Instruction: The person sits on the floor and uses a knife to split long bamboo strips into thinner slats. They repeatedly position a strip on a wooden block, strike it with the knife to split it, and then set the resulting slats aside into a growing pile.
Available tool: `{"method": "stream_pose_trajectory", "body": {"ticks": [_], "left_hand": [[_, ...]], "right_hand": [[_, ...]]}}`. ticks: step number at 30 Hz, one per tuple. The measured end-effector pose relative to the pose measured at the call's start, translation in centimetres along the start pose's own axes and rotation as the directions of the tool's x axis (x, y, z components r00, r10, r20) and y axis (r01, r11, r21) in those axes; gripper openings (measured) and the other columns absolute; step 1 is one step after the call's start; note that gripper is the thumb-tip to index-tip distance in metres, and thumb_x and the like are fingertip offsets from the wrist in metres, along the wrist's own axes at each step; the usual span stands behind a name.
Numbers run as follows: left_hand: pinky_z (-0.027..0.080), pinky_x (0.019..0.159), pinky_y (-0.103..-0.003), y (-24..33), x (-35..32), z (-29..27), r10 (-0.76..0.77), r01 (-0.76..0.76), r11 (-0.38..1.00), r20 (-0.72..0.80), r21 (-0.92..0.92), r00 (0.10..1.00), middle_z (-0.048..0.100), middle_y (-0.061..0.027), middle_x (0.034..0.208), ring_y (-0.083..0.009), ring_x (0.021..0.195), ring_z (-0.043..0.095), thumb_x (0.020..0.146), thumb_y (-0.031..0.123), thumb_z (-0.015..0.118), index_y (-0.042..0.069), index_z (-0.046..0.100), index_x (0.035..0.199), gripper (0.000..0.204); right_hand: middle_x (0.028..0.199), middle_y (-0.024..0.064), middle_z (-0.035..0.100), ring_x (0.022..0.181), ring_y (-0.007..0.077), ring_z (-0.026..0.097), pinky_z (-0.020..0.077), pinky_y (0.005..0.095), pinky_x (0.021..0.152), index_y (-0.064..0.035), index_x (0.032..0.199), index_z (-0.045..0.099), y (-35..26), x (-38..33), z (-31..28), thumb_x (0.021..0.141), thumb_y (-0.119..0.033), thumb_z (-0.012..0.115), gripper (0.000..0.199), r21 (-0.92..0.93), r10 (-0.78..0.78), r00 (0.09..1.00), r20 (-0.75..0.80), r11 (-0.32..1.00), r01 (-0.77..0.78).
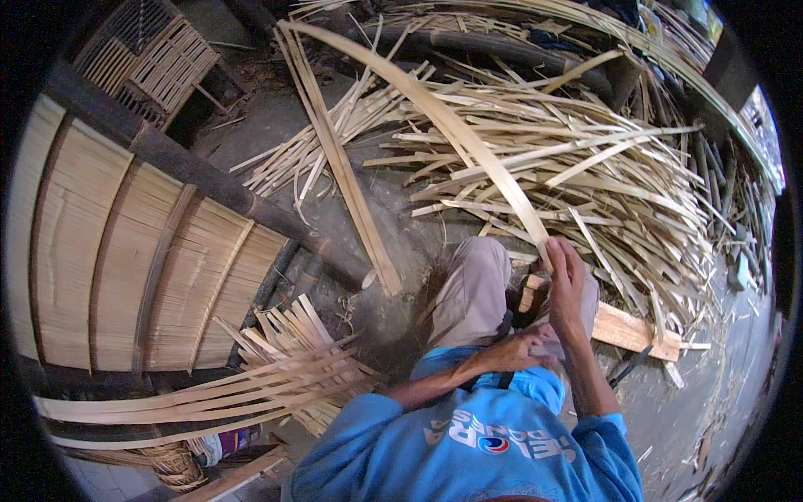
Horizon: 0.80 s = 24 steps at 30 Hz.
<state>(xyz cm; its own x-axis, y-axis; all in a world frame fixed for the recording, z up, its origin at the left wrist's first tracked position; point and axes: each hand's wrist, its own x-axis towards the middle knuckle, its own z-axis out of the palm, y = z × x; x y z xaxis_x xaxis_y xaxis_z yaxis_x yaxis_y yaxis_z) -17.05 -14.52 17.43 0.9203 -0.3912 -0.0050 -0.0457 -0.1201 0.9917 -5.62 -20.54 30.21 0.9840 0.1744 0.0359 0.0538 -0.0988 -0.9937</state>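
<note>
A long bamboo strip (452, 125) curved up and away from the person's lap, arching over the floor toward the upper left. Its near end sat in the right hand (565, 280), whose grip was pinched around the strip just above the raised knee. The left hand (517, 351) lay lower, by the thigh, with fingers curled over something dark; what it held, and how tightly, could not be told. A pale wooden board (627, 328) rested under the right forearm, slanting off to the right.

Beyond the knees a big loose heap of split bamboo strips (577, 176) covered the ground. A flat slat (343, 167) lay apart from it, running down the bare floor. To the left stood a wide woven bamboo panel (125, 259) with dark ribs, and beside the person's left elbow sat a half-woven mat of broad strips (276, 368). A small bamboo crate (155, 58) stood at the upper left.
</note>
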Motion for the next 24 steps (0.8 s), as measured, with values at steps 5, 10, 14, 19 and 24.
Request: {"method": "stream_pose_trajectory", "body": {"ticks": [5,10,14,19,24], "left_hand": [[0.044,0.104,-0.043,-0.6,1.0,1.5,0.087,-0.092,0.995,-0.099,-0.044,0.991,0.059,-0.0184,0.130,-0.0334,0.122,0.056,0.095,0.043,0.064,0.004,0.051,0.138,0.060],[0.054,0.086,-0.036,-0.2,3.0,-4.9,0.028,-0.158,0.815,-0.234,-0.558,0.972,0.068,-0.0128,0.100,-0.0218,0.090,0.068,0.103,0.035,0.052,0.000,0.049,0.136,0.048],[0.058,0.067,-0.036,3.8,2.9,-22.7,-0.180,-0.349,0.676,-0.604,-0.649,0.776,0.063,-0.0093,0.079,-0.0225,0.070,0.067,0.105,0.037,0.046,0.003,0.048,0.127,0.041],[0.050,0.052,-0.034,-9.9,-3.9,-44.8,-0.329,-0.214,0.860,-0.824,-0.463,0.460,0.059,-0.0096,0.073,-0.0198,0.055,0.056,0.104,0.043,0.046,0.009,0.053,0.118,0.038],[0.046,0.042,-0.034,-17.8,-7.2,-50.8,-0.330,-0.083,0.910,-0.830,-0.406,0.449,0.059,-0.0118,0.068,-0.0205,0.048,0.053,0.102,0.031,0.051,0.001,0.053,0.108,0.031]], "right_hand": [[0.084,0.0103,0.063,0.074,0.0157,0.057,0.0473,0.0325,0.070,0.0056,0.107,0.062,-3.7,9.0,9.3,0.102,-0.025,0.051,0.033,0.027,-0.259,0.941,0.217,0.965,0.259],[0.118,0.0187,0.062,0.102,0.0255,0.065,0.0522,0.0380,0.087,0.0045,0.139,0.043,-10.7,18.4,18.4,0.100,-0.041,0.054,0.061,-0.142,-0.215,0.881,0.421,0.944,0.298],[0.137,0.0234,0.054,0.121,0.0320,0.059,0.0479,0.0404,0.098,0.0021,0.138,0.045,-7.9,20.5,17.6,0.099,-0.040,0.059,0.060,-0.182,-0.501,0.815,0.292,0.807,0.561],[0.116,0.0166,0.061,0.101,0.0232,0.064,0.0546,0.0343,0.083,0.0009,0.125,0.055,-0.3,11.5,10.6,0.098,-0.023,0.063,0.036,-0.082,-0.243,0.930,0.277,0.958,0.275],[0.112,0.0084,0.063,0.098,0.0166,0.064,0.0550,0.0298,0.080,-0.0017,0.121,0.060,11.0,3.5,-1.3,0.100,-0.026,0.060,0.032,-0.113,0.128,0.982,0.141,0.987,-0.113]]}}
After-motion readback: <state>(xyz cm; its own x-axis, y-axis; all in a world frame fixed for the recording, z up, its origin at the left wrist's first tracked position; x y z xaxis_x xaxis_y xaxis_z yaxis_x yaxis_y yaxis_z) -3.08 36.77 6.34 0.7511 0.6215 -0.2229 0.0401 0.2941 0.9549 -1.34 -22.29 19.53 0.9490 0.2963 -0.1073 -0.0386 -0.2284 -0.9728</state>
